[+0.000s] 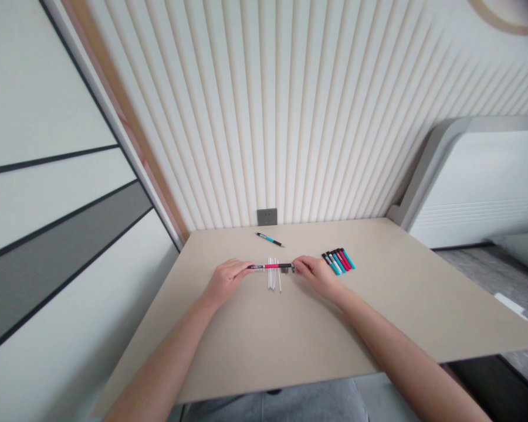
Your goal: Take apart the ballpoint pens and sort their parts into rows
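Observation:
A red and black pen (271, 266) lies level between my two hands above the table. My left hand (229, 280) is closed on its left end with the fingertips pinched. At the pen's other end, my right hand (320, 276) pinches the tip; the fingers partly hide a small shiny part there. Several thin white pen refills (271, 281) lie side by side on the table beneath the pen. Close to my right fingertips sits a small dark group of parts (284, 270), too small to make out.
Several blue, red and white pen barrels (339, 261) with black ends lie in a row right of my right hand. A blue and black pen (269, 239) lies farther back on the beige table (264, 340). Behind stand a ribbed wall (264, 117) and a dark socket (267, 217).

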{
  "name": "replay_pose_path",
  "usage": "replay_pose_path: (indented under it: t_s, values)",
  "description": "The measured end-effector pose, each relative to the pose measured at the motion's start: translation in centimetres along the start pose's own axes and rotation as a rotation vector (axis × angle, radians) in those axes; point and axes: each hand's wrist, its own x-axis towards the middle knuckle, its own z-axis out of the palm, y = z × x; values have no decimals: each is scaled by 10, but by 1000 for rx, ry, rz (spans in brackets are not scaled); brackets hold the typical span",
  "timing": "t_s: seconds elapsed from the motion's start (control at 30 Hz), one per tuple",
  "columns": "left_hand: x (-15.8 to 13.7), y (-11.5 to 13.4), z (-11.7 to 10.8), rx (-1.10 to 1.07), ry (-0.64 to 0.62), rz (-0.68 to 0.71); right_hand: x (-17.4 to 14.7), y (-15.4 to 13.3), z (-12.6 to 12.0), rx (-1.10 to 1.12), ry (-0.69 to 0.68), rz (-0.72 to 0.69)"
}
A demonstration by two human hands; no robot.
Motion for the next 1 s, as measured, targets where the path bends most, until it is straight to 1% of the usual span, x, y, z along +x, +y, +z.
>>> replay_pose_path:
  t_s: [0.07,0.17,0.4,0.57,0.73,0.83,0.93,1.0]
  values:
    - [0,-1,0,1,-8,-8,0,0,1,25,18,24]
    - [-1,-1,0,5,-12,-27,0,1,3,55,93,50]
    - [-1,0,2,20,-50,-59,0,4,4,116,158,36]
    - [-1,1,3,34,-49,-80,0,6,5,69,228,1]
    - [-1,1,2,21,-20,-80,0,6,5,59,216,-16]
    - [0,2,1,23,-1,-87,1,7,3,48,238,-10]
    - [0,2,0,25,12,-98,4,13,-2,-6,276,-9]
    - [1,2,0,23,16,-110,6,20,-5,-52,278,-36]
